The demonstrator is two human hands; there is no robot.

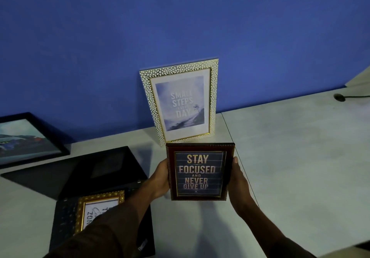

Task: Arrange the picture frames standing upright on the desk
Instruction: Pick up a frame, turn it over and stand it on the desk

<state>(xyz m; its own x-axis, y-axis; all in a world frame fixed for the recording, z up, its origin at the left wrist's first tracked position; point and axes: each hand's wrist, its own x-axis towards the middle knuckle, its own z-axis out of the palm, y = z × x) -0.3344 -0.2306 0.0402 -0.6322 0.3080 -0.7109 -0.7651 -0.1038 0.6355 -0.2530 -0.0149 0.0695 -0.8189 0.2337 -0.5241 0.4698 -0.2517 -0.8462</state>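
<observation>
The dark brown ribbed frame (199,171) looks like polished wood with a glossy glazed front. Behind it, the white pebble-textured frame (178,101) has a shiny gold inner trim and a matt paper print. The pale grey table (296,147) beneath them looks smooth and matt, faintly mottled. Left of the brown frame, the ornate gold frame (100,207) is embossed and gleaming.

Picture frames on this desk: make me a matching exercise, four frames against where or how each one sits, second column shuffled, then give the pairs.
Frames:
1. White pebble-pattern frame
2. Dark brown "Stay Focused" frame
3. Gold ornate frame
4. Black frame with a car picture

States:
A. Lying on a dark board at lower left
B. Standing upright against the blue wall
C. At the far left edge, leaning back
D. Held by its sides in the left hand and right hand

Pairs: 1-B, 2-D, 3-A, 4-C
</observation>
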